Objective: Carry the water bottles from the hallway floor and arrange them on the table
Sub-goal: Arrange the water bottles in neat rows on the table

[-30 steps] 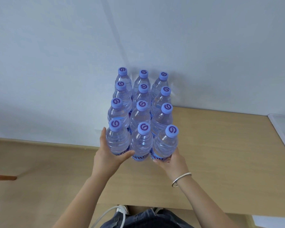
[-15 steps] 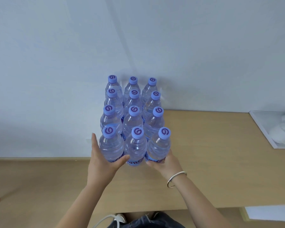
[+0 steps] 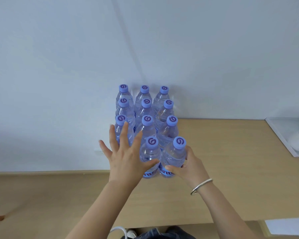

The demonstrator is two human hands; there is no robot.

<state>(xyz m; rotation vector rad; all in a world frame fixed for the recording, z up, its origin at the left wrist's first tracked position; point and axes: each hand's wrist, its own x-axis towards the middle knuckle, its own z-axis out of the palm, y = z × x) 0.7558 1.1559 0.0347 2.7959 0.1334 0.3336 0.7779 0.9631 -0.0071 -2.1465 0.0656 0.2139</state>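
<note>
The block of clear plastic water bottles with lilac screw caps (image 3: 146,128) stands upright on the light wooden worktop (image 3: 231,169), packed three across and running back to the pale wall (image 3: 59,66).

The right hand (image 3: 188,165) has a narrow grip, fingers and thumb curled round the body of the near right bottle (image 3: 173,157) just below its shoulder. The left hand (image 3: 126,156) holds nothing: its fingers are spread and straight, lying over the near left bottle of the block, which it hides, with the thumb reaching across the front of the near middle bottle (image 3: 150,156). Whether the palm presses on the hidden bottle cannot be told. Everything else in the block lies beyond both grips, towards the wall.

Judging by the water inside, each bottle will be fairly heavy for its size, and the whole block too heavy to shift with one hand. The thin walls will likely give under a hard squeeze, and smooth plastic may slip. The ribbed body between shoulder and label looks the safest hold; the caps are too small to steady a full bottle. Standing tight together, a knock to one bottle could topple its neighbours.

A white tray (image 3: 286,135) sits well to the right of the right grip.
</note>
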